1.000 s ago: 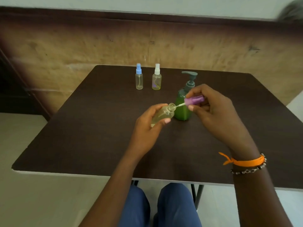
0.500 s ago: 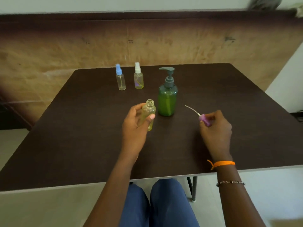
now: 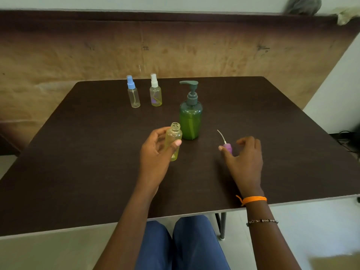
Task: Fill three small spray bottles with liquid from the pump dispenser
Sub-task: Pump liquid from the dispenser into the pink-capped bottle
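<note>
- Left hand (image 3: 155, 151) wraps the uncapped spray bottle (image 3: 173, 142), thumb across the front, fingers behind; bottle upright, at or just above the table (image 3: 78, 172), just beside the pump dispenser (image 3: 190, 117), on its left.
- Right hand (image 3: 243, 160) low over the table, fingers loosely spread, gripping nothing; thumb tip touches or nearly touches the purple spray cap (image 3: 228, 148), can't tell which. Cap lies on its side, thin dip tube pointing away from the person.
- Blue-capped bottle (image 3: 133, 94) and white-capped bottle (image 3: 155, 92) stand capped at the far side, well apart from the hands.
- Step in hand, my read: cap set aside, next bring the open neck under the dispenser spout. Spout points left, so slide the bottle right beneath its tip, keep it vertical and steady with the left hand, press the pump head with the right in short strokes. Neck is narrow, so misalignment would put liquid on the table.
- Keep the cap where it won't roll or get knocked.
- Materials: held bottle is clear yellowish plastic, cylindrical, threaded neck, looks light and likely to tip if let go. Dispenser is translucent green plastic, rounded shoulders, grey-green pump head. Table is dark brown, matte, fine grain.
</note>
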